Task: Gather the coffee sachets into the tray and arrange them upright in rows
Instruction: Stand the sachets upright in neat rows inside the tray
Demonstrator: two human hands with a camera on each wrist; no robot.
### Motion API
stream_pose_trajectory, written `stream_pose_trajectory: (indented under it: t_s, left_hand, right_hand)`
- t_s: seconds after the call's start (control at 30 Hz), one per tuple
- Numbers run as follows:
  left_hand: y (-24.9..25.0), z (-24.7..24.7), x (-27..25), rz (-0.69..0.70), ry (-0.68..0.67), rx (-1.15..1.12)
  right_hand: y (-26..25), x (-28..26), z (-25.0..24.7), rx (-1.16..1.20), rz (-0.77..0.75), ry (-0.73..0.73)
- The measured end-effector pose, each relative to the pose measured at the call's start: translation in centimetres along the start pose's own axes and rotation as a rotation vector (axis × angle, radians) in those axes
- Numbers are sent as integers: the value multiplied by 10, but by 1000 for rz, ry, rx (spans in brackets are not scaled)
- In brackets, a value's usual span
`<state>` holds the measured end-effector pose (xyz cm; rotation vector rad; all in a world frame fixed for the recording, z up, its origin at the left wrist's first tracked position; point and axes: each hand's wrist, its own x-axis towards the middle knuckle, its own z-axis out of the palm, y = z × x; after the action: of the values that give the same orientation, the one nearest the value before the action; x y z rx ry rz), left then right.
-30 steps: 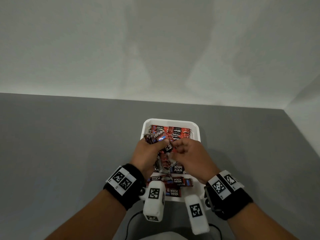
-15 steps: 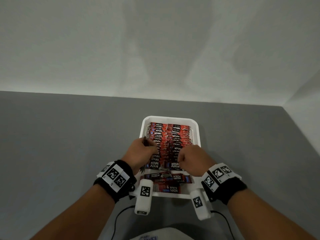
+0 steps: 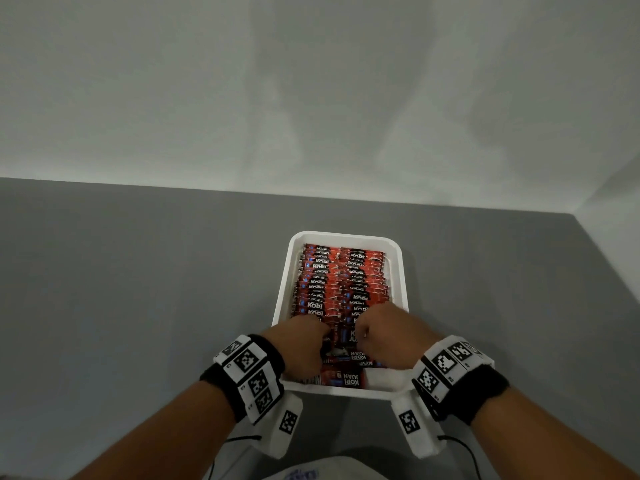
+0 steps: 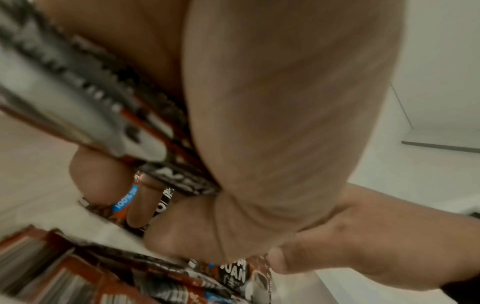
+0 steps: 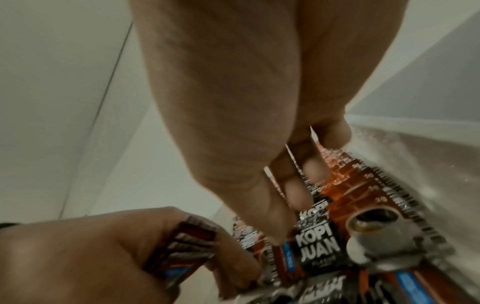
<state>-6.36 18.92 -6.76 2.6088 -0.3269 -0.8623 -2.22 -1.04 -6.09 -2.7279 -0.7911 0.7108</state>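
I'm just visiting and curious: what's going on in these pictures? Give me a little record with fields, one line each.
Setting: grey table against a pale wall
Tray: white tray in front of the person
Upright sachets: red coffee sachets standing in two rows in the tray's far part
Loose sachets: a few flat sachets at the near end
Left hand: left hand grips a bundle of sachets
Right hand: right hand fingers among the standing sachets; grip unclear
Wrists: black bands with marker tags
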Motion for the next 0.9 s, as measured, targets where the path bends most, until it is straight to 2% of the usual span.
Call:
stream_pose_trajectory:
  t_s: [0.1,0.2,0.6,0.77,0.9]
  left_hand:
    - [0,6,3,22,-8,104]
    - [-1,9,4,28,-23,155]
    - [-7,14,6,64,-25,220]
    - [-4,13,3,54,-13,179]
    - [-1,5,-2,116,25,36]
  right_hand:
    - [-2,-12,9,-19,-53,-148]
    - [-2,-22,19,-149,-37,-205]
    - [-2,-22,26,-141,30,-210]
    - [-2,-24,24,-109,23,-210]
    - [-4,-27,22,-87,7,-192]
